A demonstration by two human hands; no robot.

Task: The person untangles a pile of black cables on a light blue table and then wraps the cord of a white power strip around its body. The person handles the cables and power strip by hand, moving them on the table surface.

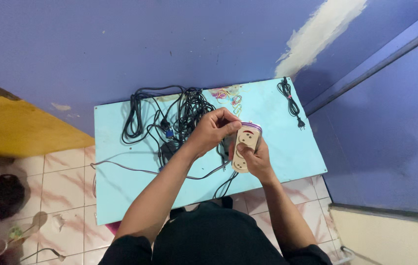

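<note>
**Power strip held over the board, cord end being handled**

The right hand (257, 159) closes around a cream power strip (244, 143), fingers wrapped on its lower half, sockets facing up. The strip stands nearly upright above the light blue board (120, 191), which lies on the tiled floor (66, 172) against the purple wall (120, 44).

The left hand (215, 128) sits just beside the strip's top end, touching it, fingertips pinched together. What the fingertips grip is too small to tell; it appears to be a thin band or the cord at the purple-edged top.

Judged step: securing or dressing the strip's top end while the right hand steadies the body. A further move would call for a steady right-hand hold and a fine pinch from the left.

Positions relative to the strip:
- Tangled black cables (169, 118): to the left, on the board, near.
- Coloured rubber bands (229, 95): behind, towards the wall.
- Bundled black cord with plug (291, 103): to the right, well apart.
- Grey wire (135, 169): runs left along the board.
</note>
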